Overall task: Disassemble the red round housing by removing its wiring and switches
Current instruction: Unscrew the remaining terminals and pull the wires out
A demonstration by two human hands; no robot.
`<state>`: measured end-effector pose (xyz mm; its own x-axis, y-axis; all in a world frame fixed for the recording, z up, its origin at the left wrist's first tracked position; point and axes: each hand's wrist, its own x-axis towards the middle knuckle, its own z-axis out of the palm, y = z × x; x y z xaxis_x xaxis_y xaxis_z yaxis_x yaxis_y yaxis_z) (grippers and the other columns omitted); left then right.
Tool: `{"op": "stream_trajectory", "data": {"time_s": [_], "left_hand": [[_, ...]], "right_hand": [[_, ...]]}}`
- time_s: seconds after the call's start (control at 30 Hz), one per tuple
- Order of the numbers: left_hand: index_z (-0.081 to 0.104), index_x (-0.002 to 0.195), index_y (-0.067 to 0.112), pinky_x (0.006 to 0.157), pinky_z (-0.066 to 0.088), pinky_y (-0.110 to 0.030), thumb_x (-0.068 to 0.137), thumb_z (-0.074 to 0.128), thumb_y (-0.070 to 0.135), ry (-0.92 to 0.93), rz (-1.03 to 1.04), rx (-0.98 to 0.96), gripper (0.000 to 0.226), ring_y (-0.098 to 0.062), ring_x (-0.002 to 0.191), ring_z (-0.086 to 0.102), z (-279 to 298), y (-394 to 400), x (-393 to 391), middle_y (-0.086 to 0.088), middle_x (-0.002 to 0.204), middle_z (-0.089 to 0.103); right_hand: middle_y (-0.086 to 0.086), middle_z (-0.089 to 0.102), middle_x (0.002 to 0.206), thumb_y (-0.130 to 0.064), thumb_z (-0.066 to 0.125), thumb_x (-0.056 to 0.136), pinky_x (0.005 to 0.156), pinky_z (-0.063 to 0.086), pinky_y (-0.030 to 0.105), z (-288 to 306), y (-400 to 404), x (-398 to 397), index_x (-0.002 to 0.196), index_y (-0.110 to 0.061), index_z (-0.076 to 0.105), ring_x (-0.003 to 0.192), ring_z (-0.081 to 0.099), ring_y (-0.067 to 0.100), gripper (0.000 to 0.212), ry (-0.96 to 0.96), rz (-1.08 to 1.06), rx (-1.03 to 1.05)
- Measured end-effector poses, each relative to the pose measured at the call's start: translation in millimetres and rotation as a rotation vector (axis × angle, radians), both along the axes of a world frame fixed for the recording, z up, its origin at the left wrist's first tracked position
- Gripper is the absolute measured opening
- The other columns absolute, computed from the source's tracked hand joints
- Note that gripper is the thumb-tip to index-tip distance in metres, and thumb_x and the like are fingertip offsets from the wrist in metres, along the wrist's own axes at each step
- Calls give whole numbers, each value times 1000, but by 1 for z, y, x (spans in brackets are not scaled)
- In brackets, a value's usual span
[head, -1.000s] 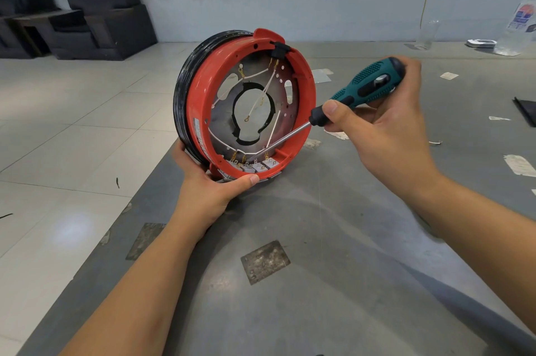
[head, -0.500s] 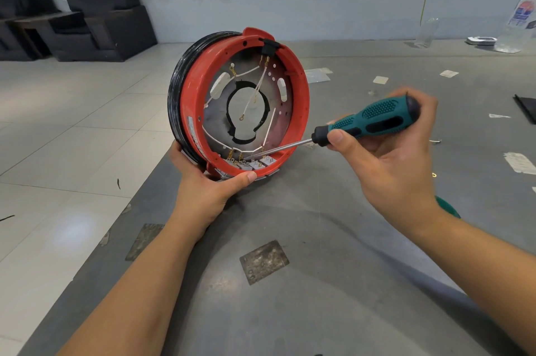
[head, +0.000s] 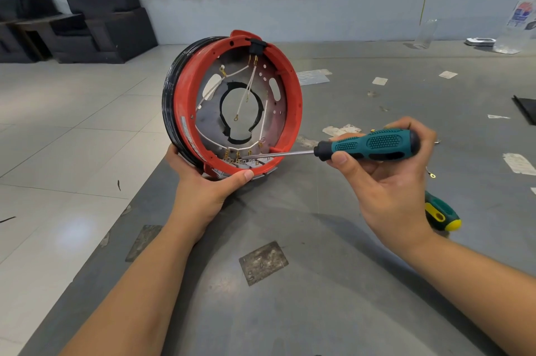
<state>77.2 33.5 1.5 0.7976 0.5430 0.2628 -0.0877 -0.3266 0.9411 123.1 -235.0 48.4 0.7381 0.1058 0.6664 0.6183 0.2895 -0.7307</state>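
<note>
The red round housing (head: 295, 112) stands on edge near the grey table's left side, its open face turned toward me. My left hand (head: 203, 181) grips its lower rim from below. Inside, white wires (head: 249, 85) with brass ring terminals run from a black connector (head: 256, 45) at the top down to a row of white switches (head: 246, 162) at the bottom. My right hand (head: 385, 178) holds a teal-handled screwdriver (head: 368, 144) almost level. Its metal tip rests among the switches.
A second screwdriver (head: 441, 212) with a green and yellow handle lies on the table (head: 319, 312) behind my right wrist. Paper scraps (head: 339, 130) and a loose ring terminal (head: 431, 173) lie to the right. The table's left edge drops to tiled floor. Dark armchairs (head: 104, 19) stand far left.
My right hand has lowered and swung the screwdriver handle down to nearly level, its tip staying at the bottom switches. The housing has turned slightly, its open face more toward me.
</note>
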Motion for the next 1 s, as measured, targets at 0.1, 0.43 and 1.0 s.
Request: {"op": "stream_trajectory", "data": {"time_s": [0.1,0.43,1.0], "left_hand": [[15,138,59,111,51,-44,44,97,70,7,3,2,125,-10,126,61,1,-1,-1,20,143,49],[23,142,45,80,65,-41,72,78,69,-96,-50,-321,92,-27,103,77,13,-7,-4,-7,136,64],[27,147,38,99,56,-60,68,83,57,-53,68,-402,100,-38,120,67,22,10,-12,-5,141,58]], "right_hand": [[-23,61,109,2,72,85,93,57,56,-1,0,2,116,-25,32,103,69,19,57,29,9,24],[-25,57,104,3,73,86,91,58,55,4,1,9,115,-26,34,102,70,20,56,84,13,44],[-35,58,103,2,73,86,88,60,53,7,-2,3,116,-29,34,103,70,17,59,77,11,-16]]}}
